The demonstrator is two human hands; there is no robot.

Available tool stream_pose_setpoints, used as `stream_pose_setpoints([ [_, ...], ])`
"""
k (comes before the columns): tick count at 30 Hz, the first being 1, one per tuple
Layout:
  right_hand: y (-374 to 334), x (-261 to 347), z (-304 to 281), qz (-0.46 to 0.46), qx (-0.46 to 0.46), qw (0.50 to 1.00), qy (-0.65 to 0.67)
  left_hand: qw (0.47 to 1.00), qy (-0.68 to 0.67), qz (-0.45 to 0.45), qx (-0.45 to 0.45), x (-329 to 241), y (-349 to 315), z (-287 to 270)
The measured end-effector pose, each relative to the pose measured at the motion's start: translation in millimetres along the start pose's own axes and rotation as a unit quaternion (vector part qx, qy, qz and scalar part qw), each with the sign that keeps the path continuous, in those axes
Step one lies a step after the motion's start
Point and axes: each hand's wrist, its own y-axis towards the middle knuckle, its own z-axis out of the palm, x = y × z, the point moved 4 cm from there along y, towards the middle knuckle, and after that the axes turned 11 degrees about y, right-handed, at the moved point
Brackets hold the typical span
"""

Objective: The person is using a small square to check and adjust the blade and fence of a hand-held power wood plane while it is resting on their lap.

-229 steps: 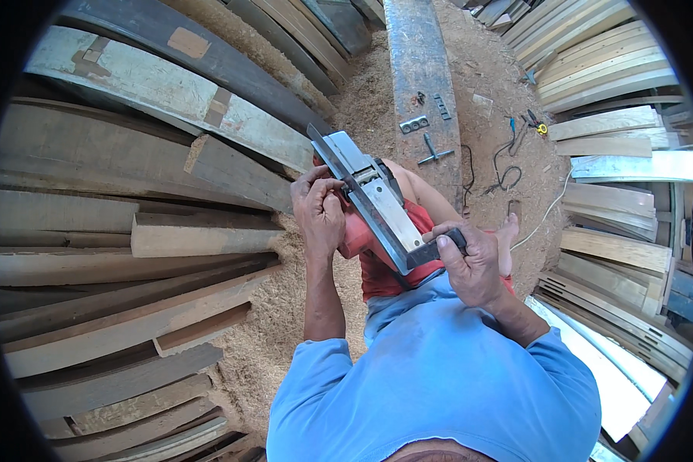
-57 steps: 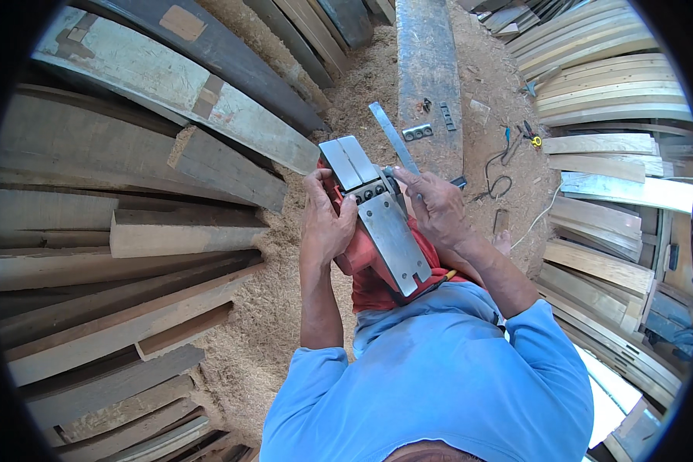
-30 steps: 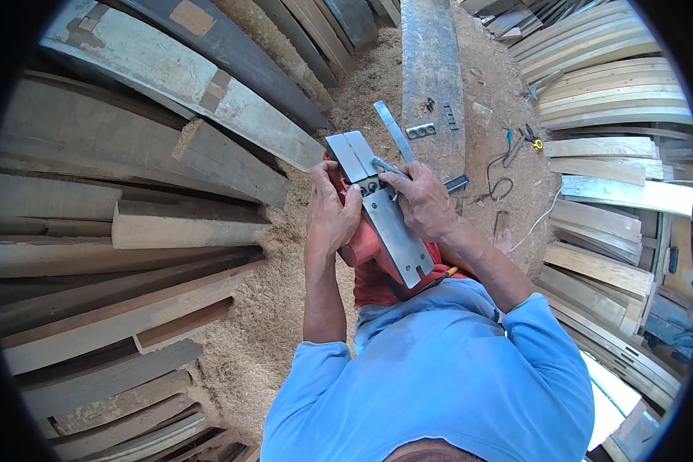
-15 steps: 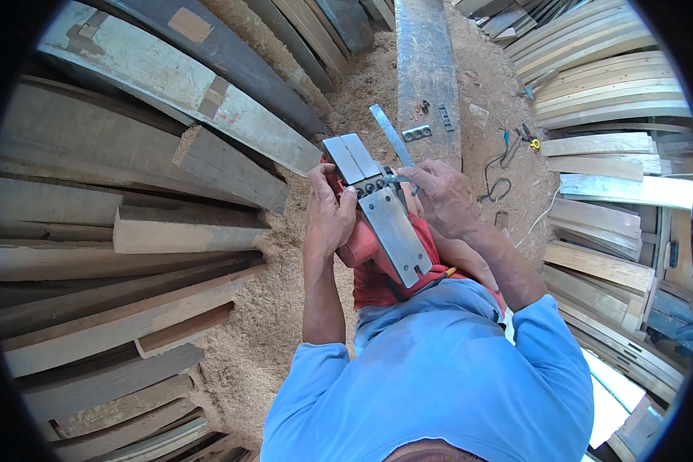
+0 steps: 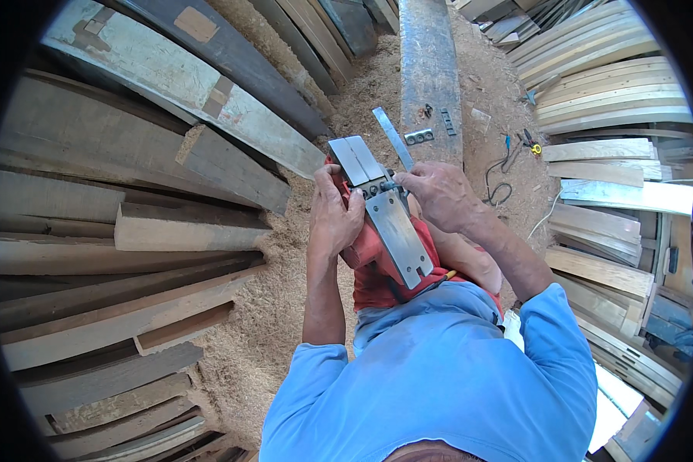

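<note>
A red electric hand planer [image 5: 393, 239] rests over my lap with its silver sole turned up. My left hand [image 5: 336, 212] is closed around its left side, the thumb pressing by the cutter block [image 5: 374, 189] and its row of bolts. My right hand [image 5: 443, 196] is closed on a small silver wrench [image 5: 390, 185], whose tip meets the right end of that block. Beyond the knuckles a flat metal strip [image 5: 393, 137] slants up and away. Its lower end is hidden by the right hand, so I cannot tell whether it is held.
A long worn plank [image 5: 430, 61] ahead carries a metal bar with round holes [image 5: 419, 137], a dark slotted piece [image 5: 447, 121] and small bolts [image 5: 428, 111]. Pliers [image 5: 532, 142] and a dark cable [image 5: 498, 185] lie right. Stacked timber [image 5: 192, 231] flanks both sides; shavings [image 5: 246, 346] cover the floor.
My right hand has turned and shifted slightly, its fingers now closed nearer the cutter block and covering more of the wrench. The left hand keeps its grip. The whole view has shifted a little.
</note>
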Motion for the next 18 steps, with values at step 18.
stream_pose_setpoints([
  [18,1.0,11.5,-8.6,0.053,-0.054,0.994,0.083,1.000,-0.010,0.005,-0.008,-1.3,-1.4,0.1],
])
